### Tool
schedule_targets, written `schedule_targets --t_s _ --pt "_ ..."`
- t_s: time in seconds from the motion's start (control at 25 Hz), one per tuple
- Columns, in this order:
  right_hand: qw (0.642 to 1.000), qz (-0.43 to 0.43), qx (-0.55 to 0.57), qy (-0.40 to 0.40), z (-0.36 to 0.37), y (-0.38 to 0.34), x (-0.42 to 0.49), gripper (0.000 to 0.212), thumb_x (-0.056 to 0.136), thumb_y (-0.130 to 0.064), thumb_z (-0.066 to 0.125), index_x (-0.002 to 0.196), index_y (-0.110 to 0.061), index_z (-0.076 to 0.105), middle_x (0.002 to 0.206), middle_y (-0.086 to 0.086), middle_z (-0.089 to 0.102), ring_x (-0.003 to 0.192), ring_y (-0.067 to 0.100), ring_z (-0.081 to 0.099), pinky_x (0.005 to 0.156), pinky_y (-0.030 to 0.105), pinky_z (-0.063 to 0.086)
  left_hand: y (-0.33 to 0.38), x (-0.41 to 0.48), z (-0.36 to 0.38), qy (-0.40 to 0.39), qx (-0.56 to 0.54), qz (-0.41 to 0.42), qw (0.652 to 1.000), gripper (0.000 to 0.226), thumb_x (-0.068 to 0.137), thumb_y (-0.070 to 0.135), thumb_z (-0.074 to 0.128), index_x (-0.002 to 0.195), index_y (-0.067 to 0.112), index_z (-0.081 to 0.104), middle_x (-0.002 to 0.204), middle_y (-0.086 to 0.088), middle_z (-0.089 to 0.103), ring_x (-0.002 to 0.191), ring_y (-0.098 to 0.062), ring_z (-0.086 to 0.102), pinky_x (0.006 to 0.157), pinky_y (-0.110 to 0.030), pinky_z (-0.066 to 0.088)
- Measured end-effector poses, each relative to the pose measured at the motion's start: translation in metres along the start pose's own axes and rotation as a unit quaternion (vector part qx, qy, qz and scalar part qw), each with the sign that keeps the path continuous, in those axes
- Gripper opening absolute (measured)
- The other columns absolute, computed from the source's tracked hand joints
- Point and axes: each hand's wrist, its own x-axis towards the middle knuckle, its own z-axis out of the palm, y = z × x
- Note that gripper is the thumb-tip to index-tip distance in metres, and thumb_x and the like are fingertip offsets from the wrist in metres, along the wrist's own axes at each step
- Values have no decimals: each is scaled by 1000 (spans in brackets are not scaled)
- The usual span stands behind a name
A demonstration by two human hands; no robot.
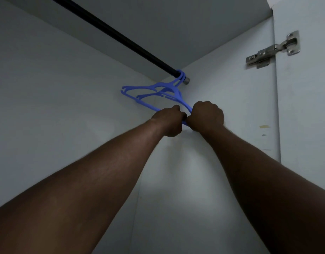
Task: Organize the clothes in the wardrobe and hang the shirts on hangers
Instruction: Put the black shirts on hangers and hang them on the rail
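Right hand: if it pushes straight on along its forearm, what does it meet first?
The right hand grips the hangers; past them, probably the white wall, though depth is unclear.

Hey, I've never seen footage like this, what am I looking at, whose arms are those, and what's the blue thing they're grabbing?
There is no machine here. This is a single picture from a wide-angle camera worn on a person's head, so the two bare arms are that person's own, reaching up and away from the lens.

The camera looks up into a wardrobe with plain white walls. A black round rail runs across the top. Blue plastic hangers, at least two, hang by their hooks near the rail's far end.

The left hand and right hand are side by side, fingers curled around the near end of the hangers.

On the right, a silver metal hinge joins the wardrobe door. No shirts are in view.
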Motion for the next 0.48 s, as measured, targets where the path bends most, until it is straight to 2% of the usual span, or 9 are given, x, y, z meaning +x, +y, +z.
schedule_targets --t_s 0.12,0.28,0.4,0.48 --pt "989 31 145 -8 1 -4 -2 27 92 -27 69 100 -10 50 89 8 60 77 25 64 65 37 53 0 -4 -4 -10 -4 4 1000 50 96 16 57 144 28 51 138 -3 50 108 -27 62 86 -39 54" --pt "992 8 113 49 -6 1 -3 20 98 -19 62 110 -3 58 90 11 57 73 24 54 62 33 40 7 -6 -12 -15 -25 16 999 60 95 16 58 151 30 40 147 0 47 115 -25 60 82 -36 50" --pt "989 -3 108 100 -13 7 0 16 98 -19 61 103 -3 60 87 12 62 67 23 53 57 31 37 18 -3 -22 -4 -27 17 999 63 94 18 60 152 32 39 149 1 45 112 -25 61 83 -39 54" --pt "988 -9 102 116 -20 10 3 15 98 -17 60 102 -3 60 90 14 66 68 24 54 59 32 38 24 -1 -27 3 -38 14 999 66 93 18 62 152 32 38 149 1 45 114 -25 60 87 -41 55"
